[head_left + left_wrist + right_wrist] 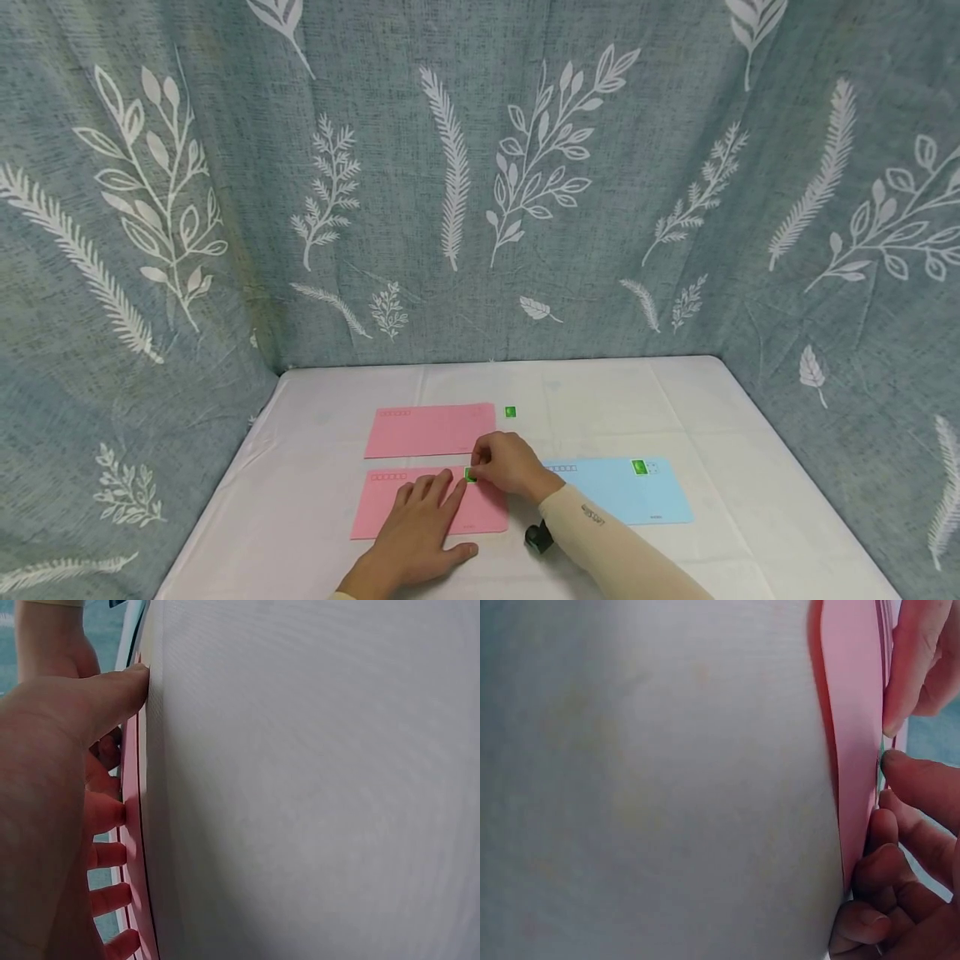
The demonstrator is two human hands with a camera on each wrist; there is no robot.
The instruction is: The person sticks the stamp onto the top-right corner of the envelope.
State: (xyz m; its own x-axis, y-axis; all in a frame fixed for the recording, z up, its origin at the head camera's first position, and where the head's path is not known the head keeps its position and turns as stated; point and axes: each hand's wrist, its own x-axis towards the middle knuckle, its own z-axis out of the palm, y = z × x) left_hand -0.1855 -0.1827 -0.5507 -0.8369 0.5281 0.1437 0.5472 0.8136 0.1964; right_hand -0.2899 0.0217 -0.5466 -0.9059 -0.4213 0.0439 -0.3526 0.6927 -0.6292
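My left hand [420, 533] lies spread over the near pink envelope [371, 512], fingers on its surface and thumb out to the right on the white cloth. At that envelope's upper right corner my right hand [513, 467] pinches a small green stamp [470, 474] between thumb and fingertips. In the right wrist view, a thin green edge of the stamp [881, 761] shows beside the thumb, against the pink envelope [855, 712]. The left index fingertip is close to the stamp there too. The left wrist view has the left hand [75, 765] pressing along the envelope's edge [133, 772].
Behind lies another pink envelope [427, 433], with a loose green stamp [511, 412] to its right. A light blue envelope [607, 496] on the right bears a green stamp [639, 467] and postmark. A small black object [537, 537] sits beside the right forearm.
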